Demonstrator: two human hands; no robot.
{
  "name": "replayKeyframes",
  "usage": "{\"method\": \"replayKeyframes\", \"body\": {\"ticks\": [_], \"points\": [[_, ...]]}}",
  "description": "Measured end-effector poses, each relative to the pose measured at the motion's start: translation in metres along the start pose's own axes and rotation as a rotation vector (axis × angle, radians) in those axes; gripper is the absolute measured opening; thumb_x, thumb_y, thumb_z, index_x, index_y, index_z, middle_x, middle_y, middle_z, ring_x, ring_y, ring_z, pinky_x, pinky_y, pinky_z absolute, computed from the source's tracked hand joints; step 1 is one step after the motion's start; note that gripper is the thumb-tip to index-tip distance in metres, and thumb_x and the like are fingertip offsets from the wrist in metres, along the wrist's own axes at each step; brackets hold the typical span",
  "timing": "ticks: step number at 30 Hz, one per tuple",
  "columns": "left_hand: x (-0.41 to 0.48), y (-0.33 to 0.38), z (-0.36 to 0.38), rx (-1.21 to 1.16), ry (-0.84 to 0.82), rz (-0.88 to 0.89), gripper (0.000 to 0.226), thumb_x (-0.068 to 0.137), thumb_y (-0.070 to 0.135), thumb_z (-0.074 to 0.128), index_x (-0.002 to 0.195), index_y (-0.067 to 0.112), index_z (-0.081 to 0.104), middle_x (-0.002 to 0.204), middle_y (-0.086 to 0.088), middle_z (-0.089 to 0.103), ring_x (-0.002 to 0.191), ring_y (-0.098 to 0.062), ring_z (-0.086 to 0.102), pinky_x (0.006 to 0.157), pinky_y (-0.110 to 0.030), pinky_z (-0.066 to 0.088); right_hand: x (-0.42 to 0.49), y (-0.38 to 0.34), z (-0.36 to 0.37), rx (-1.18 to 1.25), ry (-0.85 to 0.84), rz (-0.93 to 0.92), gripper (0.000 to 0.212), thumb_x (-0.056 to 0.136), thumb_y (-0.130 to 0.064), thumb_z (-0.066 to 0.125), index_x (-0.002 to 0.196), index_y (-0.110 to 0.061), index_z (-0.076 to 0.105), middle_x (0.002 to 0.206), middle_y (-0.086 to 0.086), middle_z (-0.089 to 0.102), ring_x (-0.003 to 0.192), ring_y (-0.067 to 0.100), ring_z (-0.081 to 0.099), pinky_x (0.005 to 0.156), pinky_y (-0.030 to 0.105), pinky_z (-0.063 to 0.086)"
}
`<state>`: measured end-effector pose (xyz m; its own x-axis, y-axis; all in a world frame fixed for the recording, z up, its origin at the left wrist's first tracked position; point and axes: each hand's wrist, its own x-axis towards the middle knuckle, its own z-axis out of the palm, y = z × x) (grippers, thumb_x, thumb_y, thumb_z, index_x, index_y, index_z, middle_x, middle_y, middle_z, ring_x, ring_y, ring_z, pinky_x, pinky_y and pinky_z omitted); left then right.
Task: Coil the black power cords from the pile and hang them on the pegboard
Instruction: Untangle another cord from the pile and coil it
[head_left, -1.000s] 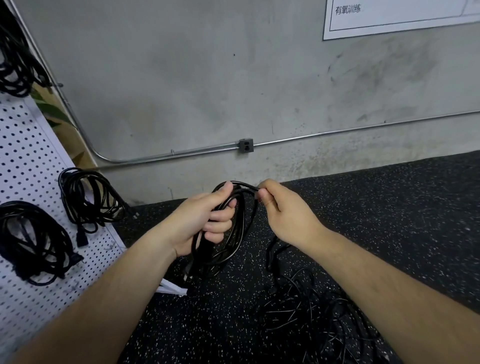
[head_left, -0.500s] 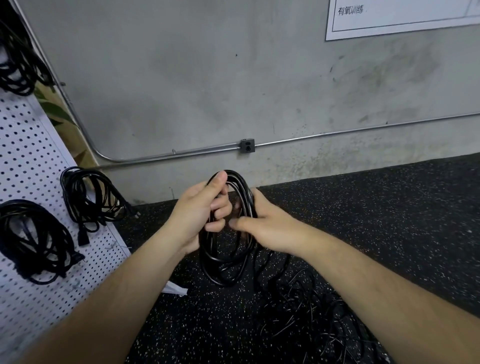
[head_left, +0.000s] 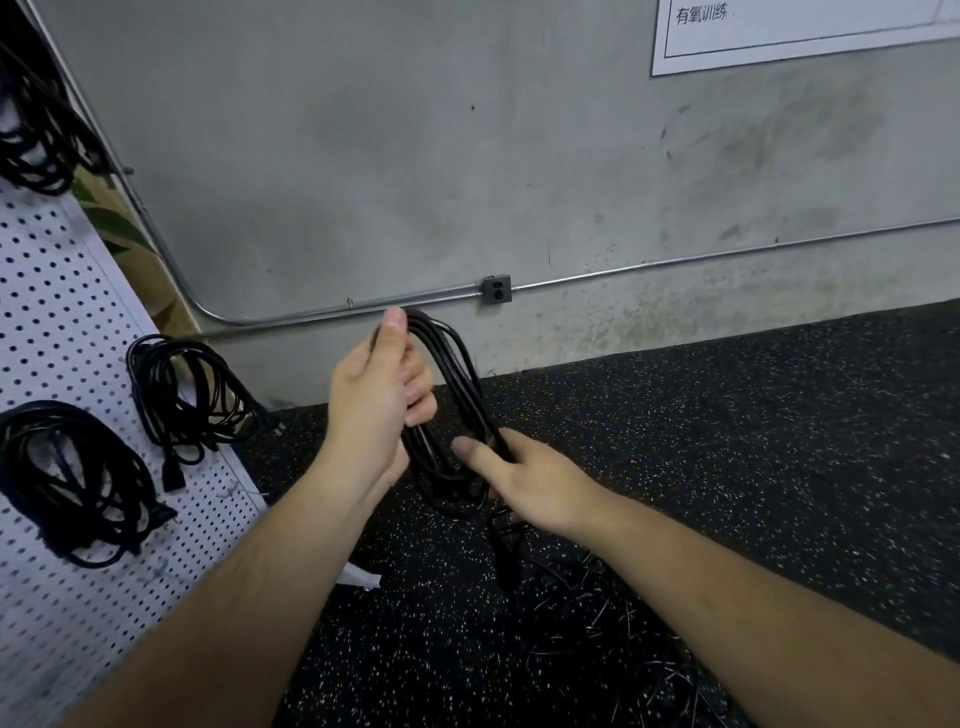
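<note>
A black power cord coil (head_left: 457, 384) of several long loops hangs upright in front of me. My left hand (head_left: 379, 395) grips its upper end, thumb on top of the loops. My right hand (head_left: 524, 480) holds the coil's lower right side, thumb across the strands. A loose tail (head_left: 506, 561) of the cord drops from below my right hand to the pile of black cords (head_left: 597, 639) on the floor. The white pegboard (head_left: 62, 332) leans at the left with coiled cords (head_left: 187, 400) hanging on it.
Another hung coil (head_left: 78, 483) sits lower left on the pegboard and one more (head_left: 36, 140) at the top left. A grey concrete wall (head_left: 415, 156) with a metal conduit and outlet box (head_left: 496, 289) stands behind. The floor is black speckled rubber (head_left: 753, 441).
My left hand lifted the coil's top higher. My right hand slid from the top of the loops down to the coil's lower right side.
</note>
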<state>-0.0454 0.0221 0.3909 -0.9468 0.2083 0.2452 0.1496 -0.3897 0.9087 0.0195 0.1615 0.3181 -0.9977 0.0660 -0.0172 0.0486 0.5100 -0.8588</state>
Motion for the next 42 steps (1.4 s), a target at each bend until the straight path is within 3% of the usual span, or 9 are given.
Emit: {"method": "replayKeyframes", "body": {"ticks": [7,11,16,19,23,28,32,37,42], "points": [[0.027,0.008,-0.024,-0.148,0.044,-0.022,0.048,0.110,0.038,0.036,0.067,0.021,0.046,0.044,0.010,0.029,0.036,-0.004,0.026,0.030,-0.015,0.020,-0.006,0.056,-0.006,-0.525,-0.212,0.066,0.006,0.106,-0.028,0.046,0.108,-0.022,0.047,0.094,0.000,0.061,0.089,0.018,0.061,0.070,0.029,0.044],[0.012,0.003,-0.012,-0.018,0.040,0.060,0.040,0.110,0.035,0.041,0.073,0.018,0.041,0.048,0.008,0.029,0.039,-0.005,0.026,0.033,-0.017,0.020,-0.004,0.074,0.016,-0.897,-0.246,0.209,0.076,0.094,-0.022,0.062,0.155,-0.015,0.017,0.139,0.005,0.053,0.126,0.025,0.054,0.104,0.037,0.041],[0.015,0.012,-0.011,-0.182,0.006,0.016,0.041,0.111,0.031,0.032,0.074,0.016,0.040,0.042,0.010,0.033,0.034,-0.003,0.029,0.031,-0.012,0.021,-0.011,0.102,0.019,-0.995,-0.360,0.450,0.114,0.081,-0.030,0.082,0.160,-0.015,0.002,0.157,0.007,0.035,0.142,0.029,0.039,0.114,0.050,0.035],[0.013,0.009,-0.011,-0.099,0.015,0.042,0.038,0.110,0.033,0.038,0.076,0.018,0.042,0.046,0.010,0.032,0.036,-0.004,0.029,0.032,-0.014,0.022,-0.008,0.103,0.016,-0.823,-0.380,0.367,0.069,0.090,-0.017,0.067,0.150,-0.018,0.032,0.146,0.009,0.048,0.132,0.027,0.048,0.115,0.046,0.035],[0.009,0.001,-0.008,-0.060,-0.030,0.042,0.036,0.109,0.034,0.040,0.078,0.018,0.043,0.049,0.009,0.032,0.039,-0.005,0.028,0.033,-0.015,0.022,0.009,0.063,-0.001,-0.254,-0.292,0.243,0.014,0.104,-0.024,0.050,0.115,-0.023,0.059,0.116,-0.003,0.067,0.093,0.012,0.060,0.081,0.028,0.049],[0.015,-0.002,-0.007,-0.099,-0.018,0.009,0.040,0.111,0.034,0.036,0.074,0.018,0.041,0.045,0.010,0.033,0.036,-0.003,0.029,0.033,-0.013,0.023,-0.001,0.061,-0.006,-0.264,-0.415,0.214,0.057,0.096,-0.035,0.068,0.144,-0.029,0.037,0.143,-0.003,0.050,0.121,0.018,0.056,0.100,0.035,0.050],[0.012,-0.003,-0.005,-0.100,-0.056,0.036,0.037,0.110,0.035,0.038,0.077,0.018,0.045,0.047,0.009,0.033,0.038,-0.004,0.028,0.033,-0.015,0.023,0.009,0.059,0.007,-0.157,-0.164,0.093,0.095,0.091,-0.036,0.074,0.156,-0.042,0.007,0.162,0.005,0.025,0.141,0.028,0.040,0.114,0.042,0.040],[0.008,0.001,-0.001,-0.183,-0.068,0.020,0.038,0.110,0.035,0.036,0.079,0.016,0.048,0.046,0.009,0.032,0.037,-0.003,0.028,0.033,-0.014,0.023,0.026,0.049,0.026,-0.058,-0.156,0.006,0.074,0.099,-0.023,0.063,0.156,-0.034,0.017,0.157,-0.002,0.040,0.143,0.021,0.040,0.115,0.035,0.035],[0.011,0.003,-0.009,-0.231,-0.065,0.028,0.038,0.109,0.038,0.038,0.080,0.017,0.049,0.049,0.009,0.033,0.038,-0.004,0.028,0.032,-0.016,0.024,0.035,0.059,0.035,-0.111,-0.187,0.112,0.026,0.105,-0.020,0.050,0.131,-0.018,0.051,0.125,0.002,0.063,0.111,0.019,0.059,0.097,0.038,0.051]]}}
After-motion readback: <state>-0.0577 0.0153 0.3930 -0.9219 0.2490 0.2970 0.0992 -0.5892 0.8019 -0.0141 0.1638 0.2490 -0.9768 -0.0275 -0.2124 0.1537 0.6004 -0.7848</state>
